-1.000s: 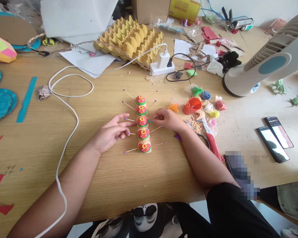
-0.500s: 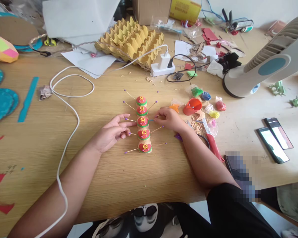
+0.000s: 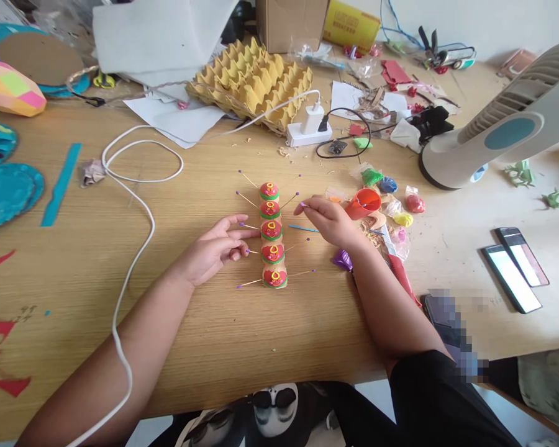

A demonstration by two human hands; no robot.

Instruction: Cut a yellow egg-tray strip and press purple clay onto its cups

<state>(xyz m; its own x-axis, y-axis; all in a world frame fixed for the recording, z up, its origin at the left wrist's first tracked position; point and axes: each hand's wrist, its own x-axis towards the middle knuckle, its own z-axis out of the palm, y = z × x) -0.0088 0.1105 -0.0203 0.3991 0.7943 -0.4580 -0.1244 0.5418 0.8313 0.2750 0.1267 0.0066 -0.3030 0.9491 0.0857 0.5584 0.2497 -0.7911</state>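
A craft caterpillar [image 3: 272,236] made of several red-topped, green-rimmed cups lies on the wooden table [image 3: 261,335], with thin purple-tipped sticks jutting from both sides. My left hand [image 3: 213,248] rests on the table with its fingers spread, fingertips against the caterpillar's left side. My right hand [image 3: 330,218] hovers just right of it, thumb and forefinger pinched on a small purple-tipped stick [image 3: 301,205]. A thin blue stick [image 3: 302,228] lies on the table under my right hand.
An orange cup [image 3: 362,202] and bagged clay lumps [image 3: 403,205] sit right of my hand. A desk fan [image 3: 503,124], two phones [image 3: 517,267], a red-handled knife [image 3: 400,273], a yellow egg tray [image 3: 254,81], a power strip [image 3: 307,127] and a looping white cable [image 3: 135,205] lie around.
My right hand has lifted away from the caterpillar's middle segment, up and to the right, with a purple-tipped piece in its pinch. The left hand stays put.
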